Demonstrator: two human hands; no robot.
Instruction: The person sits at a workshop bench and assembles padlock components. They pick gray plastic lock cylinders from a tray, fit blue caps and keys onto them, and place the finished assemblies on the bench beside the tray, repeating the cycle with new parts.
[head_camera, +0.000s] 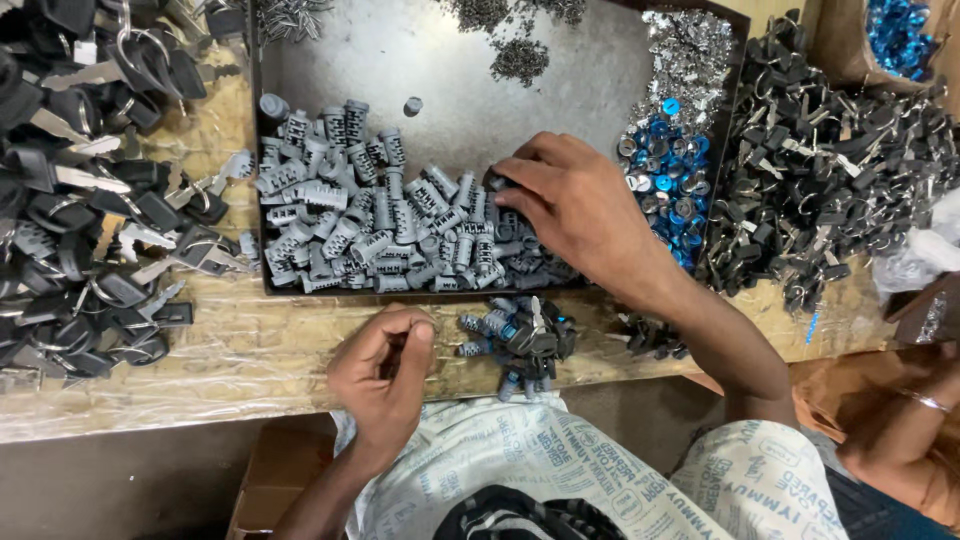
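Where the grey lock cylinders (385, 215) lie heaped in the dark metal tray (440, 60), right hand (580, 205) reaching in over the pile, fingers curled down and pinching at one cylinder near the heap's upper right edge; firm grip or mere touch cannot be told. Left hand (385, 365) held just off the bench (250, 350) edge, fingers folded loosely toward the thumb, perhaps around something small, but contents hidden. Between the two hands, a small cluster of assembled pieces (520, 340) on the bench, grey barrels fitted with black-headed keys and touches of blue, roughly ten, too tangled to count surely. By that judgement, only a little finished: several dozen bare cylinders left in the tray against that small cluster. Inside the tray's right side, a strip of blue and silver caps (665, 165), dozens, with loose small metal bits (520, 60) scattered above. Outward, black-headed keys (90, 200) piled at far left and another mound of black-headed keys (830, 170) at right, each far beyond counting. Another person's arm (915, 430) at the lower right corner.
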